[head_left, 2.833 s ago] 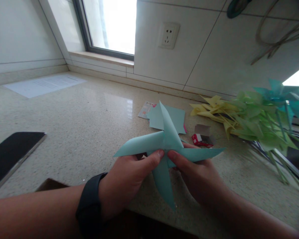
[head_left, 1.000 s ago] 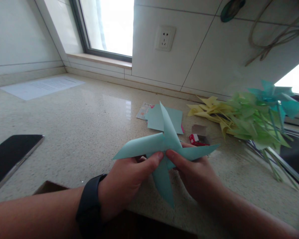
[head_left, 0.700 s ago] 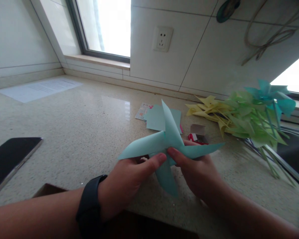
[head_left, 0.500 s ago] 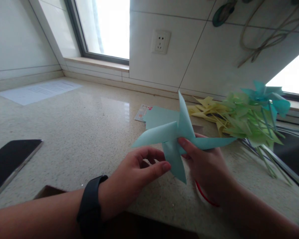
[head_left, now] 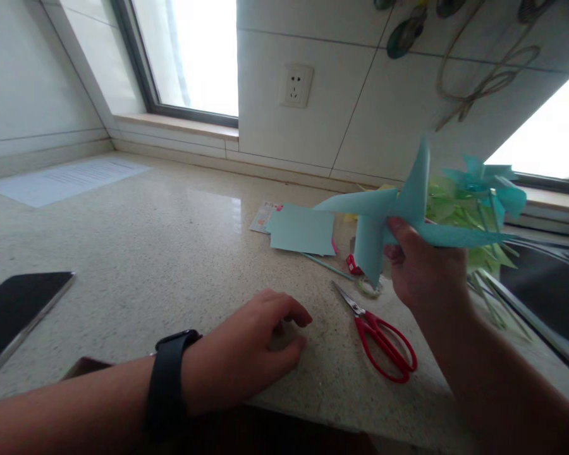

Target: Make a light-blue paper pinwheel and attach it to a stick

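My right hand [head_left: 424, 272] is closed on the middle of a light blue paper pinwheel [head_left: 398, 212], held up in the air at the right, near a pile of finished pinwheels [head_left: 474, 208]. My left hand [head_left: 251, 347], with a black watch on the wrist, rests on the speckled counter [head_left: 146, 253] with its fingers curled loosely and nothing in them. Red-handled scissors [head_left: 379, 332] lie on the counter between the two hands.
Light blue paper sheets [head_left: 301, 230] and a small red box [head_left: 353, 265] lie behind the scissors. A thin green stick [head_left: 325, 265] lies beside them. A black phone [head_left: 14, 313] sits at the left edge, a printed sheet [head_left: 61, 180] far left. A dark sink [head_left: 545, 297] is at the right.
My left hand let go of the pinwheel and dropped to the counter. My right hand carried the pinwheel up and to the right, uncovering the scissors.
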